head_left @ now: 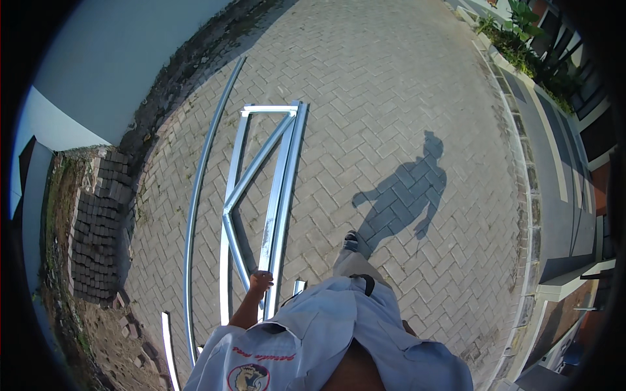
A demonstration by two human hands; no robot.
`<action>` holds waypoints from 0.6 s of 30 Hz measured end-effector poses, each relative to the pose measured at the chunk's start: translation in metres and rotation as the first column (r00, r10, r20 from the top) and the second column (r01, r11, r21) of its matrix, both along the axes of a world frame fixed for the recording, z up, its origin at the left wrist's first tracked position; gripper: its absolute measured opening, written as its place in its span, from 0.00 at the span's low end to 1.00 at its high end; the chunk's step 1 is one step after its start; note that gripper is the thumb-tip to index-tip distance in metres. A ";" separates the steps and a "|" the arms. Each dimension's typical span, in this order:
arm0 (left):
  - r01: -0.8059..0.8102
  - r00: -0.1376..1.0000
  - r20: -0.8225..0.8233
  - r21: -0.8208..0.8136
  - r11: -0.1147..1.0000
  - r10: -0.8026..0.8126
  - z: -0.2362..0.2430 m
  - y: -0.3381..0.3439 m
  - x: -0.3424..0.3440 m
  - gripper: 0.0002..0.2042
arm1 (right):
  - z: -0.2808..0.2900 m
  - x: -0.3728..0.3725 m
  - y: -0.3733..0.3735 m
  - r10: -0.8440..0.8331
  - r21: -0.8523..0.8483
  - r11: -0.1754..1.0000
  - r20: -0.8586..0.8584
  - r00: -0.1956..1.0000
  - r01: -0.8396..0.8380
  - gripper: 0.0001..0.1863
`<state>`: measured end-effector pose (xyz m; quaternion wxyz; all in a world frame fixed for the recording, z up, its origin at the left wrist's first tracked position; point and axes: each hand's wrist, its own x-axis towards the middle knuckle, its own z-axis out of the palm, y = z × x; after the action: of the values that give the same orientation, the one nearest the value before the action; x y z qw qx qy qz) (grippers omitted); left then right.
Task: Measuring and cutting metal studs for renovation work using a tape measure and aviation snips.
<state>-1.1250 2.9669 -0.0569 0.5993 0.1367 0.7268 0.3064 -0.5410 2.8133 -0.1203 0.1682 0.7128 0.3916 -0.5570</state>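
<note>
My left hand (261,281) hangs low at my left side, its fingers curled closed. Whatever it may hold is hidden. In the picture it overlaps a silvery metal frame (268,240) lying on the paving; whether it touches the frame cannot be told. Long channel profiles form this frame, with a short crosspiece at the far end and bent diagonal braces between the long sides. My right hand is out of sight; only a bit of the right arm (409,328) shows past my shirt.
A long metal profile (201,169) lies left of the frame. Another profile end (168,345) lies at lower left, near stacked paving blocks (98,228). Beyond stands a pale wall (117,72). A kerb (529,176) bounds the right side. My shadow (411,189) falls across the pavers.
</note>
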 end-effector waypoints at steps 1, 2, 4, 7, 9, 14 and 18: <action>0.006 1.000 0.006 -0.110 0.994 -0.005 -0.006 0.012 0.009 0.07 | 0.013 0.006 0.047 -0.039 -0.023 0.999 -0.018 0.999 0.039 0.20; 0.001 1.000 0.027 -0.246 0.969 0.005 -0.013 0.024 0.017 0.06 | 0.026 0.014 0.096 -0.108 -0.044 0.993 -0.029 0.994 0.107 0.20; 0.455 0.875 -0.113 -0.138 0.880 -0.470 -0.022 0.050 0.017 0.06 | 0.040 0.016 0.201 -0.460 -0.098 0.881 0.057 0.886 0.463 0.17; 0.906 0.150 -0.556 -0.254 0.339 -0.817 -0.030 0.096 0.022 0.08 | 0.070 0.038 0.365 -0.142 0.258 0.959 0.081 0.987 0.117 0.22; 0.910 0.015 -0.704 -0.285 0.302 -0.710 -0.038 0.137 0.024 0.10 | 0.087 0.041 0.474 -0.174 0.359 0.923 0.069 0.982 0.138 0.21; 0.873 0.318 -0.628 -0.098 0.478 -0.711 -0.078 0.266 0.012 0.07 | 0.107 0.020 0.700 -0.209 0.520 0.825 -0.083 0.974 0.222 0.18; 0.882 -0.152 -0.630 -0.434 0.183 -0.761 -0.082 0.426 0.003 0.08 | 0.090 -0.010 0.813 -0.211 0.548 0.805 -0.094 0.973 0.228 0.17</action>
<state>-1.1218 3.3927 -0.1387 0.2702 0.7210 0.6102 -0.1862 -0.5508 3.6262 -0.0306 -0.1171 0.7632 0.4537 -0.4449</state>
